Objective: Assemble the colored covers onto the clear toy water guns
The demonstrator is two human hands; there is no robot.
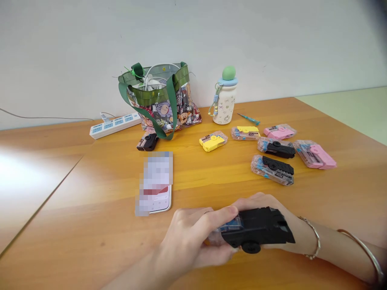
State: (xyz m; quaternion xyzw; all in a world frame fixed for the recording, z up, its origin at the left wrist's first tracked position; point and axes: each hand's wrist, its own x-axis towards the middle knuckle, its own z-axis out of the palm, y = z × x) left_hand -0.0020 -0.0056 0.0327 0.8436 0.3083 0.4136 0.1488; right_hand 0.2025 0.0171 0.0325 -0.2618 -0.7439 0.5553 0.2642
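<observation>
In the head view, a toy water gun [260,225] with a black cover and a clear body is held low over the front of the table. My left hand [190,231] is closed around its clear end, the thumb on top near a blue inner part. Behind the toy, my right hand [266,201] supports it from the far side; its fingers are mostly hidden by the toy and my left hand. Beyond my right hand lie a black-and-clear toy water gun [273,171] and another black one [276,148]. A pink one [316,155] rests farther right.
Behind are yellow toys [213,141] [246,133], a pink toy [279,131], a small screwdriver [249,119] and a bottle [226,100]. A phone [155,199], a black piece [147,141], a power strip [115,125] and a bag [163,108] stand leftward.
</observation>
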